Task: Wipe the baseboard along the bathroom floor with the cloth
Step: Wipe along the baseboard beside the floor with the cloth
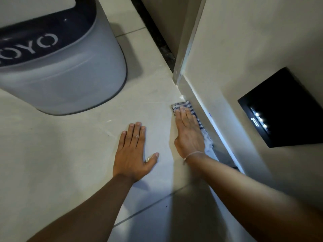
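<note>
While the left hand (133,151) lies flat and spread on the floor tile (73,147), holding nothing, the right hand (189,132) presses the striped cloth (185,105) with straight fingers, its grip not closed around it. The cloth sits against the baseboard (206,109), near the wall corner.

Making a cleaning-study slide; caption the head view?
Right hand presses striped cloth against baseboard; left hand braces flat on floor.
</note>
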